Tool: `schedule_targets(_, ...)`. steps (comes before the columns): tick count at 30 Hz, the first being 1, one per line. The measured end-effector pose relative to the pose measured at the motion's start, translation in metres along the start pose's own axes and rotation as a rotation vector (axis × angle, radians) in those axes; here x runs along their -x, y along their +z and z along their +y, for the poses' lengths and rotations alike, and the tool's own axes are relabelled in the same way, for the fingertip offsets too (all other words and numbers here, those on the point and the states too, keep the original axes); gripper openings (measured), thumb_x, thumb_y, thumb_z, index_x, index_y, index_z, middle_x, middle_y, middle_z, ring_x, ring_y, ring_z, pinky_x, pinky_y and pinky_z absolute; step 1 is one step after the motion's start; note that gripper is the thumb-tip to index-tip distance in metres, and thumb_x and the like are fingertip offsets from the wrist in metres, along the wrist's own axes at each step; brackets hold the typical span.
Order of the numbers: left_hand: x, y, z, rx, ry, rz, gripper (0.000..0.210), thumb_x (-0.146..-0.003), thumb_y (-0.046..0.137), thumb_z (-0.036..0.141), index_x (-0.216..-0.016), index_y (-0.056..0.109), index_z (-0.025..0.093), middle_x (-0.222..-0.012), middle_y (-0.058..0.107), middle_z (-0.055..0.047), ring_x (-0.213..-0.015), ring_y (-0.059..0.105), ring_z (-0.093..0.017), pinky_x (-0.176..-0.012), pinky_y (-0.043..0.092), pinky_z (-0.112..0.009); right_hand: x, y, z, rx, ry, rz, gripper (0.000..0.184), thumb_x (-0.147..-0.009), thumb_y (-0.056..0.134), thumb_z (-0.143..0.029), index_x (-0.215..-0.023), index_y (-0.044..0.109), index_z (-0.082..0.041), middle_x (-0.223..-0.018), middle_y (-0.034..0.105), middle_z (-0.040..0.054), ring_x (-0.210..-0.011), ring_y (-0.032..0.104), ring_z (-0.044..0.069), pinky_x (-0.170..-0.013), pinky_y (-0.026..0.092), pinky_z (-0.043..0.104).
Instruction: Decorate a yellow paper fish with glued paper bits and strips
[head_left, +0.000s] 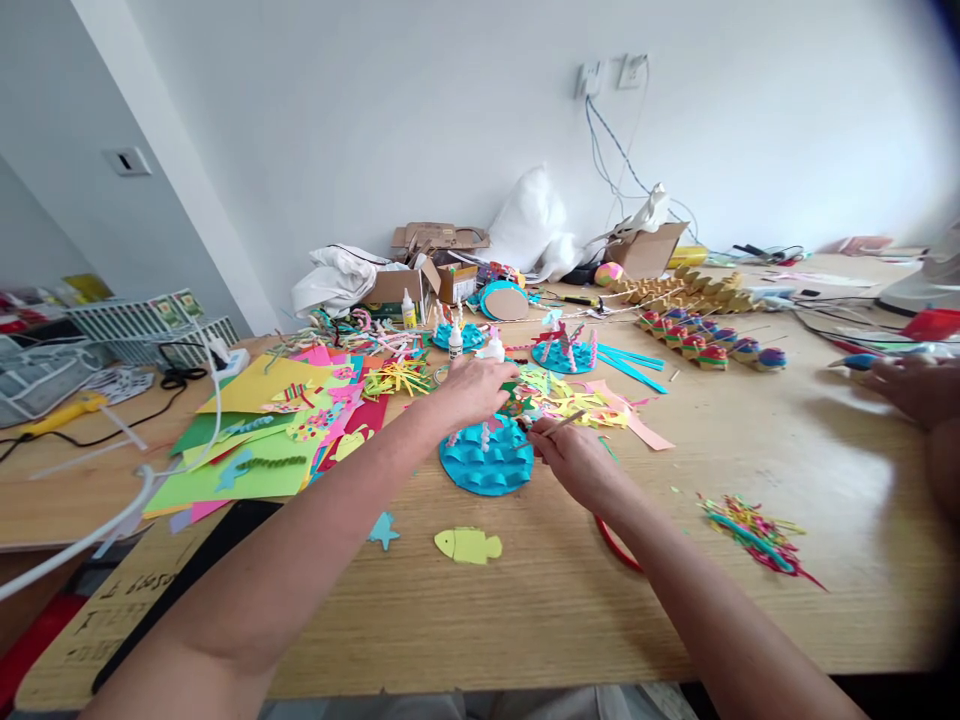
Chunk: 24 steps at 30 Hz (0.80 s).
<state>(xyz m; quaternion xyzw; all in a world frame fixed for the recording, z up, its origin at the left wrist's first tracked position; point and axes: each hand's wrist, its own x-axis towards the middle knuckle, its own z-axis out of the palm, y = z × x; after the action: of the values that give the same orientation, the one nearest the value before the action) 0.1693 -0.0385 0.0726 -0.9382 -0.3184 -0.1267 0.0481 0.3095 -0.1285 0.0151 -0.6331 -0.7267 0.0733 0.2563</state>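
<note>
A round blue paper base (486, 465) with raised wavy strips and pale twisted stems lies in front of me. Over its far edge my left hand (476, 388) curls downward; its fingertips are hidden, so what they hold does not show. A green cut-out (519, 402) is just under those fingers. At the base's right edge, my right hand (574, 455) pinches a thin wooden stick (564, 422). Nearer me lie a yellow-green paper fish (466, 545) and a blue paper starfish (384, 531). A white-topped bottle (492, 346) stands just beyond my left hand.
Coloured paper sheets (225, 485) spread on the left. Another decorated blue base (564, 355) sits behind, beside paper scraps (585, 400). Pipe-cleaner bits (761, 535) lie right, near a red ring (619, 548). Another person's hand (911, 385) rests at the right edge.
</note>
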Motion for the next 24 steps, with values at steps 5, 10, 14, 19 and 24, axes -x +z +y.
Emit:
schedule_targets(5,-0.001,-0.001,-0.002,0.065,-0.036,-0.012,0.036,-0.078,0.042,0.014,-0.112,0.051,0.021,-0.112,0.059,-0.003,-0.101,0.054,-0.018,-0.086,0.041,-0.031,0.001,0.001,0.001,-0.009,-0.009,0.0,0.023,-0.082,0.035,-0.022,-0.06,0.041,-0.021,-0.056,0.053,0.0013,-0.052,0.047,0.014,-0.052,0.031,0.024)
schedule_targets(10,0.001,-0.001,-0.008,0.214,-0.035,0.024,0.041,-0.078,0.04,0.01,-0.118,0.046,0.018,-0.123,0.052,-0.004,-0.109,0.049,-0.014,-0.091,0.038,-0.026,0.002,0.001,0.0,-0.027,-0.021,0.011,0.024,-0.082,0.035,-0.022,-0.059,0.041,-0.021,-0.055,0.052,0.0011,-0.052,0.048,0.014,-0.052,0.031,0.024)
schedule_targets(14,0.003,0.001,-0.014,0.303,-0.037,0.054,0.041,-0.078,0.043,0.012,-0.119,0.045,0.016,-0.125,0.05,-0.006,-0.11,0.048,-0.016,-0.093,0.037,-0.027,0.003,0.001,0.0,-0.04,-0.025,0.016,0.024,-0.082,0.034,-0.022,-0.059,0.041,-0.021,-0.057,0.054,0.0018,-0.053,0.049,0.014,-0.053,0.031,0.024)
schedule_targets(19,0.002,0.009,-0.029,0.466,-0.133,0.123,0.039,-0.078,0.045,0.015,-0.116,0.049,0.014,-0.113,0.057,-0.009,-0.101,0.053,-0.019,-0.09,0.039,-0.03,0.003,0.001,0.001,-0.045,-0.028,0.007,0.025,-0.082,0.034,-0.022,-0.057,0.038,-0.021,-0.057,0.052,0.0014,-0.052,0.046,0.013,-0.053,0.03,0.024)
schedule_targets(24,0.008,0.02,-0.045,0.714,-0.429,0.116,0.03,-0.077,0.042,0.013,-0.103,0.058,0.014,-0.103,0.061,-0.008,-0.1,0.052,-0.022,-0.087,0.039,-0.033,0.003,0.002,0.002,-0.056,-0.021,0.004,0.024,-0.081,0.033,-0.023,-0.057,0.038,-0.021,-0.055,0.049,0.0005,-0.051,0.043,0.013,-0.052,0.029,0.024)
